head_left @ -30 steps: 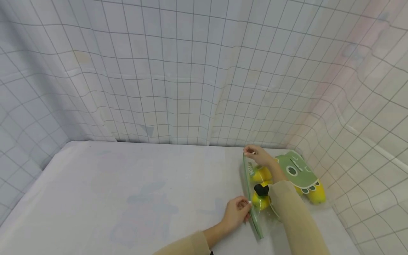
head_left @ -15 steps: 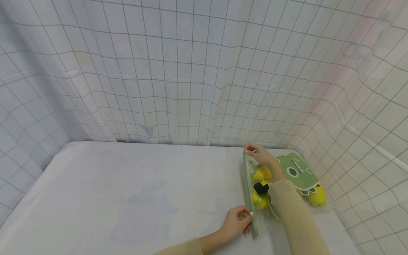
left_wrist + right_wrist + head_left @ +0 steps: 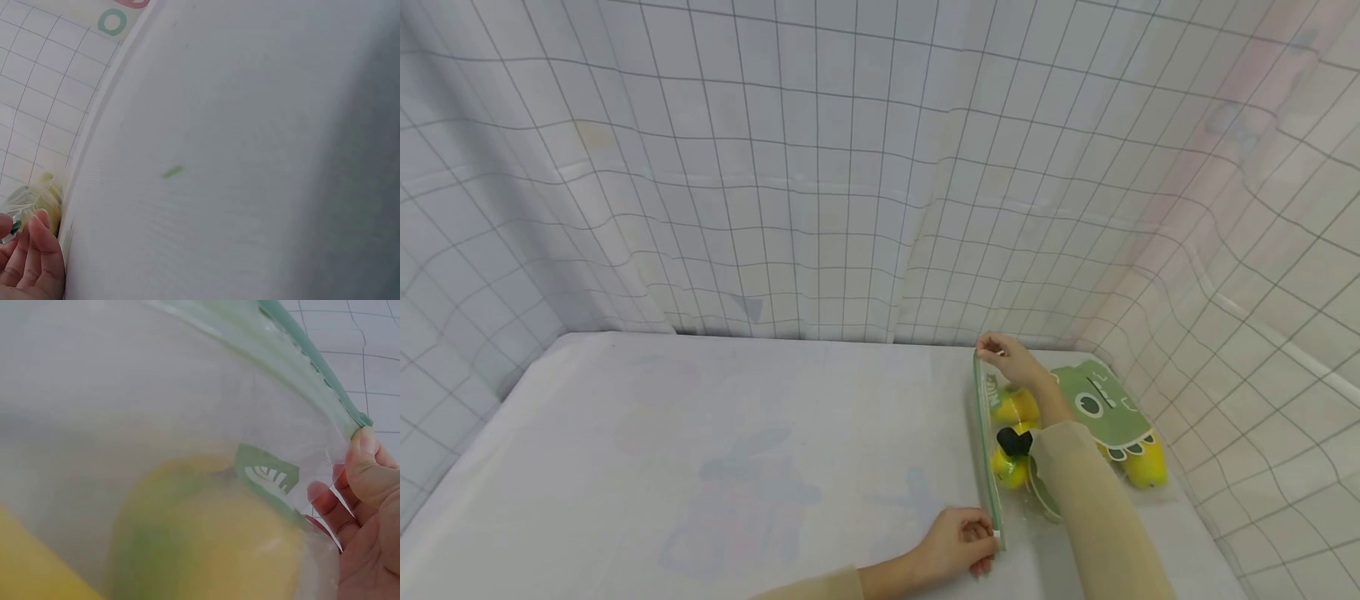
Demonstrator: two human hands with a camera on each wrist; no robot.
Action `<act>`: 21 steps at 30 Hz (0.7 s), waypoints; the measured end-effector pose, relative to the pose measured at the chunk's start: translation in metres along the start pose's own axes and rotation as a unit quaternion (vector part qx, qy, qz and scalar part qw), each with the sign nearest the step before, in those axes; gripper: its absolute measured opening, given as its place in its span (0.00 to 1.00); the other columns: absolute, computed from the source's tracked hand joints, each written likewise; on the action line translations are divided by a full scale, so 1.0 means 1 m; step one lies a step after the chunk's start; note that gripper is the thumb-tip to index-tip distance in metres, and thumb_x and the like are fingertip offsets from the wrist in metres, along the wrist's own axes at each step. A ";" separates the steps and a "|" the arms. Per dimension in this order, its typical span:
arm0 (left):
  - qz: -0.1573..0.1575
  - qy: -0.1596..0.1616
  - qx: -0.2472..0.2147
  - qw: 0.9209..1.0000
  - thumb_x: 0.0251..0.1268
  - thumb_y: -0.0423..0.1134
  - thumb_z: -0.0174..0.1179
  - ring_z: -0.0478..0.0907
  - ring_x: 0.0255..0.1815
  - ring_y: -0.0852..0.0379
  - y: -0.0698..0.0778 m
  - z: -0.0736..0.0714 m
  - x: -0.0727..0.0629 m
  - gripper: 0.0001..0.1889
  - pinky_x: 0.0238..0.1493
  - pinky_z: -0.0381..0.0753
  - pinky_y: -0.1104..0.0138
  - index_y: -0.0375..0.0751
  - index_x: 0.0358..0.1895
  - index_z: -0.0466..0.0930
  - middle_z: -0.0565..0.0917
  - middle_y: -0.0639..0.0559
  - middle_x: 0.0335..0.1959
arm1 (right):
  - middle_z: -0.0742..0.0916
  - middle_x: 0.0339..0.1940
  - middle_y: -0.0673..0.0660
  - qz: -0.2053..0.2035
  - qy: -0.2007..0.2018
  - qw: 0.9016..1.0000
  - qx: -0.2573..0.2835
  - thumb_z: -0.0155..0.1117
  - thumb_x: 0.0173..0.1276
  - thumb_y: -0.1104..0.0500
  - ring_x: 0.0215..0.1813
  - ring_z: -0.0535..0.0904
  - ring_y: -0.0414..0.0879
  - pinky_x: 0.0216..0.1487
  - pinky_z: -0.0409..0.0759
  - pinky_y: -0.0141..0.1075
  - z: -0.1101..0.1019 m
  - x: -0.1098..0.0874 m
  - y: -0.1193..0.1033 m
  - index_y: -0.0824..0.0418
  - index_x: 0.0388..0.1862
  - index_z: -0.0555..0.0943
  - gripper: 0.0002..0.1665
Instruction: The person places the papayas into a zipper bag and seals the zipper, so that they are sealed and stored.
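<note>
A clear zip bag (image 3: 1105, 400) with a green dinosaur print and green top edge lies at the table's right side. Yellow-green fruits (image 3: 1011, 471), mango-like in shape, fill it; one fruit (image 3: 200, 531) shows large through the plastic in the right wrist view. My left hand (image 3: 958, 542) pinches the small white slider (image 3: 997, 534) at the near end of the zip (image 3: 987, 450). At the far end, my right hand (image 3: 1011, 358) holds the bag's corner between thumb and fingers. The right forearm covers part of the bag.
A white cloth with faint prints covers the table (image 3: 737, 450). White grid-patterned curtains (image 3: 850, 208) hang behind it and along both sides, close to the bag's right end. A black heart-shaped piece (image 3: 1014, 442) shows beside the right sleeve (image 3: 1090, 500).
My left hand has slid the slider toward me along the zip, down to its near end. My right hand keeps hold of the far corner, shifting slightly away.
</note>
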State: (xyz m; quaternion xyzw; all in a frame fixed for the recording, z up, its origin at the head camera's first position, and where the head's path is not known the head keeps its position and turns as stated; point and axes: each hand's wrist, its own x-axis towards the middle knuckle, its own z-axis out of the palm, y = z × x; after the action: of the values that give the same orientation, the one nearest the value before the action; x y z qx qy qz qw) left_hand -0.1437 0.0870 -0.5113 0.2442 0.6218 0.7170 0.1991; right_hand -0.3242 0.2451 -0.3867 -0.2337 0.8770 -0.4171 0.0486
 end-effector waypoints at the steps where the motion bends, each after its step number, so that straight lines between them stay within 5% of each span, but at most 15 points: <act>1: -0.003 -0.006 -0.002 1.000 0.60 0.28 0.57 0.71 0.13 0.64 0.000 0.000 0.000 0.07 0.13 0.74 0.75 0.23 0.30 0.74 0.77 0.28 0.20 | 0.75 0.36 0.69 -0.001 0.000 1.000 -0.001 0.48 0.69 0.70 0.42 0.68 0.54 0.45 0.68 0.40 0.000 0.000 0.000 0.74 0.36 0.69 0.05; 9: -0.015 -0.025 0.018 0.999 0.58 0.27 0.58 0.75 0.13 0.56 0.006 -0.004 -0.001 0.07 0.14 0.77 0.72 0.22 0.29 0.75 0.78 0.27 0.21 | 0.75 0.35 0.66 -0.008 0.001 1.000 -0.012 0.48 0.69 0.69 0.42 0.69 0.54 0.46 0.69 0.43 0.001 0.000 -0.001 0.73 0.36 0.70 0.05; 11: -0.019 -0.026 0.025 0.999 0.57 0.27 0.58 0.72 0.13 0.64 0.007 -0.006 -0.001 0.07 0.14 0.74 0.76 0.22 0.28 0.75 0.78 0.27 0.21 | 0.75 0.35 0.65 -0.005 0.000 1.000 -0.015 0.49 0.69 0.69 0.41 0.69 0.52 0.47 0.69 0.43 0.002 0.001 0.000 0.73 0.37 0.70 0.05; 15: -0.029 -0.024 0.056 0.998 0.55 0.28 0.62 0.72 0.13 0.66 0.008 -0.013 0.005 0.07 0.15 0.75 0.75 0.25 0.28 0.76 0.80 0.36 0.20 | 0.75 0.34 0.62 -0.002 -0.003 1.000 -0.005 0.49 0.69 0.69 0.40 0.68 0.50 0.47 0.69 0.43 0.002 0.003 0.006 0.72 0.37 0.71 0.05; 21: -0.013 0.081 0.094 0.992 0.53 0.30 0.64 0.76 0.20 0.63 0.015 -0.038 0.032 0.16 0.20 0.76 0.75 0.29 0.44 0.71 0.79 0.48 0.28 | 0.76 0.34 0.59 -0.012 -0.003 1.000 -0.010 0.52 0.69 0.65 0.40 0.69 0.48 0.47 0.69 0.41 0.003 0.009 0.030 0.68 0.37 0.72 0.05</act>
State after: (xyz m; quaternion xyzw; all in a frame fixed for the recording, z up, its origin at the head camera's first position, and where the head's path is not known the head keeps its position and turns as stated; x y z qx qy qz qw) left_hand -0.1917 0.0729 -0.4969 0.1951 0.7034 0.6703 0.1335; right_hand -0.3426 0.2551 -0.4097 -0.2455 0.8783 -0.4080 0.0435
